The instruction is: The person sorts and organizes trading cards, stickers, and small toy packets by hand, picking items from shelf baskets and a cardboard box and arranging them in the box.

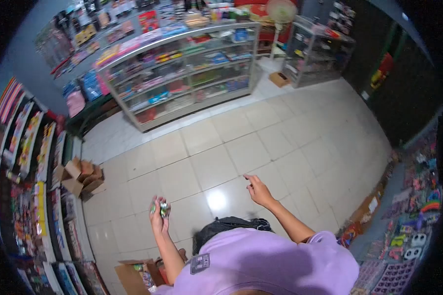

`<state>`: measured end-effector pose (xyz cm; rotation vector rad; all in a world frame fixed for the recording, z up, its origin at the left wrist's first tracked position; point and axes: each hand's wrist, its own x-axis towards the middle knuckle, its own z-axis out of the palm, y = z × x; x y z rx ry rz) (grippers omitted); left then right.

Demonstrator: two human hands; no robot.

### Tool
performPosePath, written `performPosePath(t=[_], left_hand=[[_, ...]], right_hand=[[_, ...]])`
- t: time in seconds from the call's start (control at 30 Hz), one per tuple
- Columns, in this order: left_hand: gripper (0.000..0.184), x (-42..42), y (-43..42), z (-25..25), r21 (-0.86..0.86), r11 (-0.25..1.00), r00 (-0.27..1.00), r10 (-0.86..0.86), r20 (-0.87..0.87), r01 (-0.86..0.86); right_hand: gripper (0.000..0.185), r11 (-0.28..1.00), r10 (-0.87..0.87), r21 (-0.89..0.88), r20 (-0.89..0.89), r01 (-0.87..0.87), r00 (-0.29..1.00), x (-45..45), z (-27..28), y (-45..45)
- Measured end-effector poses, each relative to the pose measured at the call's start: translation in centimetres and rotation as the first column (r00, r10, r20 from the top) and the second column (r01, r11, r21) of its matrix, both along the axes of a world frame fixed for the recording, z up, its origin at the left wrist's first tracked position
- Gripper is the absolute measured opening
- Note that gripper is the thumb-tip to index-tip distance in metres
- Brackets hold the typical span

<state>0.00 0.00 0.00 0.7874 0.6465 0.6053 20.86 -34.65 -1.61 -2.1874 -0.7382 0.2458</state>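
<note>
While the person stands over the pale tiled floor (214, 164), the left hand (157, 222) is raised ahead of the body, its fingers closed around a small bunch of shiny green-and-silver items (164, 208); they look like little wrapped packets, though they are too small and blurred to tell or count; the bunch sits in the palm and fingers, part of it showing on the side towards the right hand (260, 192); that hand is held up well apart from it, holding nothing that can be seen, with the thumb and fingers parted and loosely bent

Judging by the look, the items should be light and rather soft, with a slick, crinkly skin that could let one slide over another; a gentle wrap around the whole bunch would suit better than a hard pinch, and a single piece is best taken by its edge; nothing suggests great fragility, though squeezing might crush what is inside; below the left forearm lies an open cardboard box (128, 275) with colourful packs (146, 279) in it
</note>
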Motion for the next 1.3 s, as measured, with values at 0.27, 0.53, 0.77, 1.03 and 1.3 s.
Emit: performPosePath(t=[0.27,0.53,0.77,1.03,1.3], left_hand=[[0.043,24.9,-12.2,1.2,-0.088,0.871,0.875,-0.484,0.02,0.484],[0.041,45.6,-15.5,-1.8,-0.13,0.77,0.777,-0.63,-0.001,0.624],[0.038,67.5,-18.5,1.7,-0.055,0.665,0.667,-0.745,0.019,0.745],[0.044,90.6,-29.8,5.1,0.003,0.453,0.45,-0.886,0.113,0.891],[0.037,107.6,-38.5,3.5,-0.081,0.495,0.501,-0.855,0.131,0.865]], right_hand=[[0.042,0.856,-0.458,0.242,-0.053,0.456,0.887,8.5,0.3,-14.0],[0.04,0.752,-0.608,0.232,-0.116,0.617,0.785,19.1,-1.9,-18.2],[0.042,0.642,-0.756,0.216,0.016,0.736,0.654,35.6,3.4,-21.6],[0.043,0.389,-0.919,0.171,-0.002,0.905,0.395,45.8,0.4,-28.9],[0.041,0.325,-0.946,0.193,0.08,0.926,0.315,64.5,-2.1,-42.6]])
